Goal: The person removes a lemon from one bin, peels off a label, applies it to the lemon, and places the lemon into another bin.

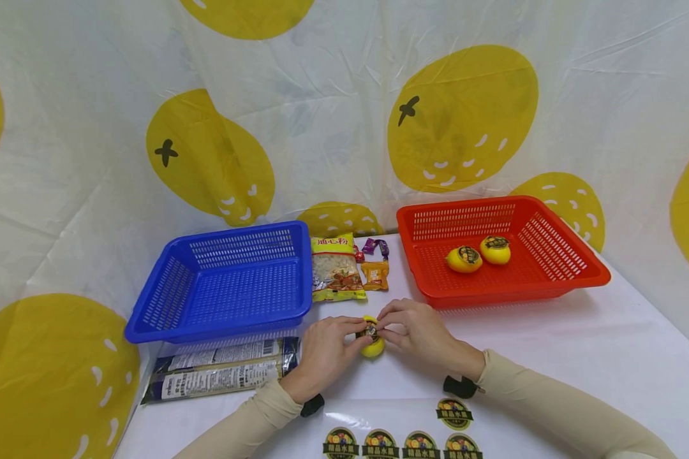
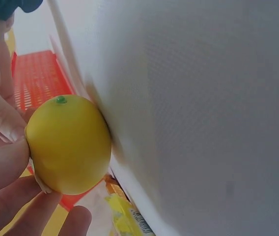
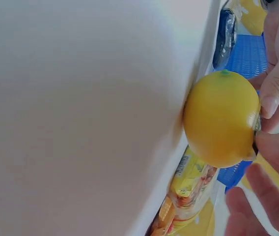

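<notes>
A yellow lemon (image 1: pixel 372 350) rests on the white table between my two hands, with a dark round fruit sticker (image 1: pixel 370 329) on its upper side. My left hand (image 1: pixel 328 347) grips it from the left, thumb and fingertips at the sticker's edge. From the right, the thumb and bent fingers of my right hand (image 1: pixel 419 328) pinch at the sticker and the fruit. Both wrist views show the lemon (image 2: pixel 70 147) close up, its green stem end bare; a pale edge of the sticker stands slightly off the skin in the left one. Fingertips partly cover the sticker.
A red basket (image 1: pixel 574 275) at the back right holds two stickered lemons (image 1: pixel 465 259). At the left stands a blue basket (image 1: pixel 241 280), with long noodle packs (image 1: pixel 224 376) before it. A yellow food bag (image 1: pixel 337 271) and small wrapped snacks (image 1: pixel 376 275) lie between. A sticker sheet (image 1: pixel 402 414) lies in front.
</notes>
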`<state>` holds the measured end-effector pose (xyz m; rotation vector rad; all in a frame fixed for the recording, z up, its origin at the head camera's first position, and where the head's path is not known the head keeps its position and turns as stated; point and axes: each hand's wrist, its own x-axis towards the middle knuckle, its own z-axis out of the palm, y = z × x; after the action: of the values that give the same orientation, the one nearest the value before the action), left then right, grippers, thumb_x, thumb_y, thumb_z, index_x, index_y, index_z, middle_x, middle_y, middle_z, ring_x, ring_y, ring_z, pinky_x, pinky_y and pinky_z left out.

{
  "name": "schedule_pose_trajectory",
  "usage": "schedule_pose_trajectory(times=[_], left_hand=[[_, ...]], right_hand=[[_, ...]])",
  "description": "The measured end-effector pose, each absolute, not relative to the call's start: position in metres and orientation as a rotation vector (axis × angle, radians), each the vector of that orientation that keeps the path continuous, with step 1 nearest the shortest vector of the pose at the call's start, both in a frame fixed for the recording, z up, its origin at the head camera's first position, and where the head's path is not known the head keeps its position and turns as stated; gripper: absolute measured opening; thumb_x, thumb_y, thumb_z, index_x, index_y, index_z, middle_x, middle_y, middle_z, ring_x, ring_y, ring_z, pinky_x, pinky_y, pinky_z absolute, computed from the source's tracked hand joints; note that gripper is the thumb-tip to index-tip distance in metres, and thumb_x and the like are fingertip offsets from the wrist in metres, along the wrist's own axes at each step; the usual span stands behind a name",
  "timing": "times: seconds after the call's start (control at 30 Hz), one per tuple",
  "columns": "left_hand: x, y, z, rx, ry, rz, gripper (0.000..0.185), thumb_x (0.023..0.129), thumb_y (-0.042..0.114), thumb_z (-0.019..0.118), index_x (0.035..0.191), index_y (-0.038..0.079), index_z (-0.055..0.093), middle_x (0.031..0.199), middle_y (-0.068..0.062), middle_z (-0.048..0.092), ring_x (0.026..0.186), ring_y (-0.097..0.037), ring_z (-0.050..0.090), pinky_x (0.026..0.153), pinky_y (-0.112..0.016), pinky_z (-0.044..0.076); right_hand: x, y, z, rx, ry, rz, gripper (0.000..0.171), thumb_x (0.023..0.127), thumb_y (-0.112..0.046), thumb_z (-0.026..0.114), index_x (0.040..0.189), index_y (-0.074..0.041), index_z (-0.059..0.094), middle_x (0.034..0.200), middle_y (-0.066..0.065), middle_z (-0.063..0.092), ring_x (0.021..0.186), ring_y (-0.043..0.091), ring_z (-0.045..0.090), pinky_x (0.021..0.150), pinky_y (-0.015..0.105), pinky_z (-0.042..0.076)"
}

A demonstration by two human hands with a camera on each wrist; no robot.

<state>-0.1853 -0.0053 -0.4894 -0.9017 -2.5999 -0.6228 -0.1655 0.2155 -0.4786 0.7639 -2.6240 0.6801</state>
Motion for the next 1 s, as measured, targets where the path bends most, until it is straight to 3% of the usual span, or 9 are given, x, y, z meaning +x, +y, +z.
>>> schedule_pose_trajectory(times=[0.43, 0.63, 0.83, 1.0], left_hand=[[-0.182, -0.0017, -0.4881, -0.929, -2.62, -0.69, 0.03, 0.089, 0.043, 0.078, 0.113, 0.025, 0.08, 0.117, 0.012, 0.077, 0.097, -0.014, 0.075, 0.073, -0.029, 0.056], [-0.1822, -0.0013, -0.4866, -0.935, -2.631, -0.695, 0.031, 0.089, 0.044, 0.077, 0.114, 0.025, 0.079, 0.118, 0.012, 0.077, 0.098, -0.015, 0.075, 0.073, -0.03, 0.056], [-0.1827, -0.0014, -0.487, -0.949, -2.61, -0.693, 0.031, 0.088, 0.042, 0.078, 0.113, 0.024, 0.08, 0.116, 0.011, 0.078, 0.096, -0.014, 0.076, 0.072, -0.029, 0.056], [-0.1836, -0.0015, -0.488, -0.946, -2.611, -0.691, 0.031, 0.088, 0.043, 0.078, 0.113, 0.024, 0.08, 0.116, 0.011, 0.078, 0.099, -0.014, 0.075, 0.074, -0.03, 0.057]], right_hand=[[-0.1642, 0.219, -0.476, 0.793, -2.669, 0.701, 0.01, 0.084, -0.018, 0.085, 0.094, -0.019, 0.084, 0.082, -0.009, 0.077, 0.076, 0.008, 0.071, 0.067, 0.023, 0.055], [-0.1614, 0.2207, -0.4766, 0.796, -2.66, 0.672, 0.015, 0.083, -0.018, 0.085, 0.098, -0.017, 0.083, 0.089, -0.006, 0.081, 0.082, 0.01, 0.075, 0.072, 0.027, 0.059], [-0.1616, 0.2231, -0.4759, 0.77, -2.685, 0.718, 0.02, 0.084, -0.02, 0.085, 0.103, -0.017, 0.082, 0.091, -0.005, 0.08, 0.082, 0.01, 0.074, 0.071, 0.024, 0.058], [-0.1635, 0.2237, -0.4749, 0.77, -2.699, 0.759, 0.028, 0.087, -0.024, 0.082, 0.115, -0.017, 0.08, 0.102, -0.004, 0.079, 0.093, 0.013, 0.074, 0.081, 0.032, 0.06]])
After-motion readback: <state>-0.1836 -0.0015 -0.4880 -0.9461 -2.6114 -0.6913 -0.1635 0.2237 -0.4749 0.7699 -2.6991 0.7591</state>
